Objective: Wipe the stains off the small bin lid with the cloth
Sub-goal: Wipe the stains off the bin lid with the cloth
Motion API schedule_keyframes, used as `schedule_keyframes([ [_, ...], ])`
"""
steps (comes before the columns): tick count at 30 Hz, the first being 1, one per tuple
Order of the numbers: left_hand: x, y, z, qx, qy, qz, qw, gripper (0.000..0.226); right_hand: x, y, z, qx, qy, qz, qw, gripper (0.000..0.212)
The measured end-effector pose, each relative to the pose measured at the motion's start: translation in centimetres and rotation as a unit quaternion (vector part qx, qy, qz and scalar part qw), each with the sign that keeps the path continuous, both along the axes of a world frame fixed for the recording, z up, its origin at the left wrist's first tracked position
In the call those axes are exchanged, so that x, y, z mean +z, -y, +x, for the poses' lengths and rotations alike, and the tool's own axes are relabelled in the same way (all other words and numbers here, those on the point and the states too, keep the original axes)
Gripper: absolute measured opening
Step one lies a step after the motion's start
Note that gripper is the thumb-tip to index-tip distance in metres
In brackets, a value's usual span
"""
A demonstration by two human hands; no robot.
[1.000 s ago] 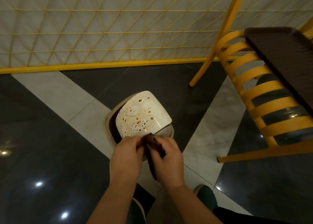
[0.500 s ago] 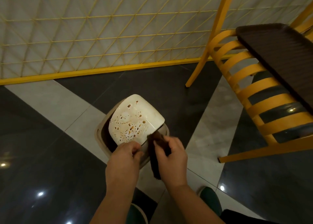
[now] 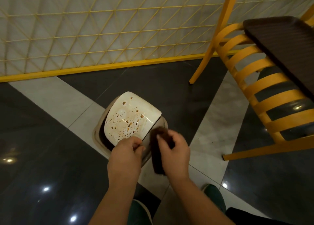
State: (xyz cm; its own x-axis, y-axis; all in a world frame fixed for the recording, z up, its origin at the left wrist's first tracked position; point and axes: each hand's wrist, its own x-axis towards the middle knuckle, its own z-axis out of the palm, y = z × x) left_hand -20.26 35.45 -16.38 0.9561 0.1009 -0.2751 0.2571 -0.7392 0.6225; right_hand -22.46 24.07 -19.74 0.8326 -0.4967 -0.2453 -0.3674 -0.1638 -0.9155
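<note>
Glossy tiled floor — stain-speckled rounded-square lid

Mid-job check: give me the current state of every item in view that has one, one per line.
bin lid: tilted up in the bin's opening, brown stains all over it, unwiped
cloth: dark, off the lid, beside its right edge
left hand: pinching the lid's near edge
right hand: gripping the cloth
small bin: upright on the floor
</note>
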Motion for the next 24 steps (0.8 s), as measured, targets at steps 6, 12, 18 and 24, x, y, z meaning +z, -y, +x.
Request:
schedule_keyframes([
  [6, 0.6, 0.3, 0.4, 0.022, -0.001, -0.020, 1.000, 0.011, 0.1, 0.4, 1.1, -0.037, -0.019, 0.059, 0.997, 0.019],
  [12, 0.6, 0.3, 0.5, 0.024, -0.020, -0.036, 0.999, 0.009, -1.5, -1.1, -2.4, 0.041, -0.103, 0.068, 0.992, 0.020],
  [18, 0.8, 0.3, 0.7, 0.037, -0.031, -0.039, 0.998, 0.021, -0.9, 1.0, 1.6, -0.110, -0.036, 0.115, 0.987, 0.014],
  [24, 1.1, 0.5, 0.6, 0.012, -0.030, -0.015, 0.999, 0.024, -1.9, -1.2, -1.8, -0.016, -0.129, 0.124, 0.984, 0.014],
])
